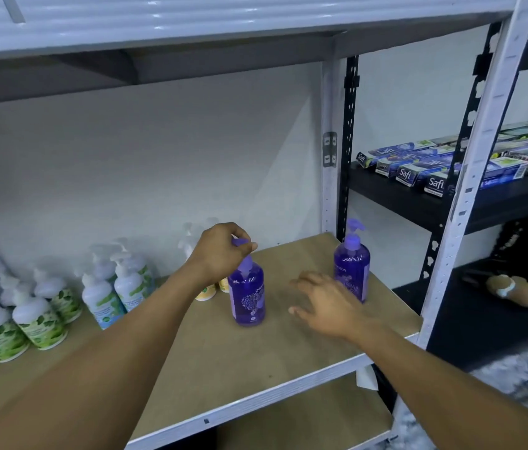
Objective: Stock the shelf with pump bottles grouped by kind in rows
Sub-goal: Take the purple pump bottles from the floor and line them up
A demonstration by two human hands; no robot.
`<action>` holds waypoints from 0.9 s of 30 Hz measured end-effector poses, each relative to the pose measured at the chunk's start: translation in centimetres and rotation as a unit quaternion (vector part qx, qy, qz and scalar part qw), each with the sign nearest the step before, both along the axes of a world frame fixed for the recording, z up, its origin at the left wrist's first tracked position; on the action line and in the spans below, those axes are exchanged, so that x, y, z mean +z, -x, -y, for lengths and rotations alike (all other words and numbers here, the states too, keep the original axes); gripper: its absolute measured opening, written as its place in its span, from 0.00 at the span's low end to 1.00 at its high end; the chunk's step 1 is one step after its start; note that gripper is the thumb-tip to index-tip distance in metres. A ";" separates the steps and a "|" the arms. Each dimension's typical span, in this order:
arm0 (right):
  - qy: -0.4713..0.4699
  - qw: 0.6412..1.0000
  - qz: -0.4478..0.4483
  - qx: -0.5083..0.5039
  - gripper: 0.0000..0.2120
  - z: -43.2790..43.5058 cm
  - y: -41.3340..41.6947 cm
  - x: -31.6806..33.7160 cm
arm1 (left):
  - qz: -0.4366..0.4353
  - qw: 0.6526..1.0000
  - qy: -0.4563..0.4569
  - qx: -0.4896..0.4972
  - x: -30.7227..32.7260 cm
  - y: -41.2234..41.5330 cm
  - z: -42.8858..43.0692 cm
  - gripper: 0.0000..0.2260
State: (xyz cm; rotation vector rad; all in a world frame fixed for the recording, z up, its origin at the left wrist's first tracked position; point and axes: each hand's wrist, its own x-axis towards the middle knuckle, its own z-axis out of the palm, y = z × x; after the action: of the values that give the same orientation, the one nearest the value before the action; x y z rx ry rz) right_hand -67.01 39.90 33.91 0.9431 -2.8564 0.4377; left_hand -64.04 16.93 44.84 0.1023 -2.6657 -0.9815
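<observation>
Step in hand, as judged: purple bottles set in row on shelf point(256, 368). Near bottle point(247, 297) stood upright mid-shelf, pump pinched from above by left grip point(223, 251). Right grip point(327, 303) spread flat, nothing held, just before far bottle point(352, 264); contact not discernible. Green bottles point(38, 319) grouped at left. Next move calls for near bottle to be lined up with far bottle and kept upright.
</observation>
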 end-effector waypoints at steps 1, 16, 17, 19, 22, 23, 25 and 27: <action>-0.004 1.000 0.024 -0.007 0.30 0.3 0.1 -1.0 | -0.001 1.000 -0.003 -0.001 -0.2 0.2 0.0 0.06; -0.055 0.997 0.047 -0.019 0.33 0.4 2.0 -7.2 | -0.102 0.979 -0.175 0.035 -12.8 -2.7 -0.2 0.31; -0.054 0.997 0.043 -0.020 0.33 0.5 2.1 -7.3 | -0.090 0.977 -0.191 0.030 -13.9 -2.7 -0.4 0.33; -0.050 0.998 0.037 -0.021 0.33 0.5 2.1 -7.4 | -0.093 0.972 -0.212 0.031 -15.7 -2.0 -0.8 0.37; -0.042 0.998 0.033 -0.022 0.33 0.5 2.2 -7.6 | -0.128 0.969 -0.202 0.062 -17.2 -0.4 -1.4 0.36; -0.038 0.999 0.032 -0.022 0.33 0.5 2.3 -7.6 | -0.136 0.967 -0.202 0.077 -17.4 0.1 -1.6 0.35; -0.032 0.999 0.033 -0.021 0.34 0.6 2.5 -7.7 | -0.151 0.963 -0.201 0.091 -17.6 1.3 -2.1 0.35; -0.029 0.999 0.034 -0.019 0.34 0.6 2.7 -7.7 | -0.162 0.965 -0.184 0.091 -17.6 2.6 -2.3 0.36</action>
State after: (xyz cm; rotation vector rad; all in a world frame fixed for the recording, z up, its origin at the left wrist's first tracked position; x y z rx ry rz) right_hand -69.70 39.29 26.18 0.8999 -2.9584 0.3916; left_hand -66.63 19.21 27.25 0.2387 -2.1184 -1.2947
